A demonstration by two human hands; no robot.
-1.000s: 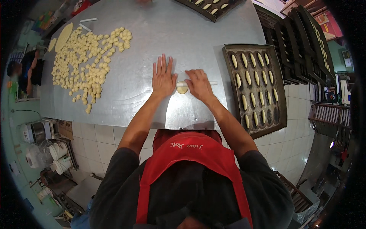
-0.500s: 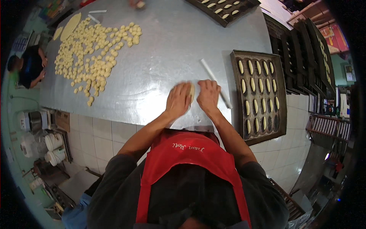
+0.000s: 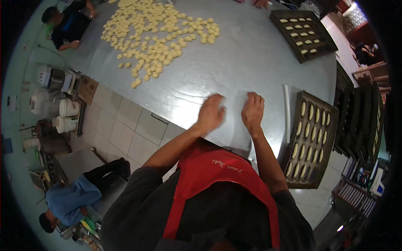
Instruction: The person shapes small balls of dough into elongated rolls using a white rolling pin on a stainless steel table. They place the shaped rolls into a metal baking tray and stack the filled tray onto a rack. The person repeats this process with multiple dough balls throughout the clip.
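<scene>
My left hand (image 3: 211, 113) is over the near edge of the metal table (image 3: 234, 62), its fingertips blurred and its thumb standing apart from the fingers. A hand's width to its right, my right hand (image 3: 253, 112) has its fingers loosely bent toward the tabletop. No dough shows between the two hands; what may lie under the palms is hidden. Right of my right hand lies a thin white rod (image 3: 287, 113). Beyond it sits a dark baking tray (image 3: 295, 186) with rows of slim, pale dough pieces (image 3: 307, 129) in its hollows.
Many small dough balls (image 3: 159, 46) spread over the table's far left. Another filled tray (image 3: 299, 56) is at the far right, with stacked dark trays (image 3: 356, 117) nearby. Co-workers are at left (image 3: 71, 25) and lower left (image 3: 75, 196); another person's hands (image 3: 260, 3) show at the far edge.
The view has turned, so table and trays appear farther right. My hands have moved apart, and the dough piece at my left hand no longer shows. A blue-shirted person has come into view.
</scene>
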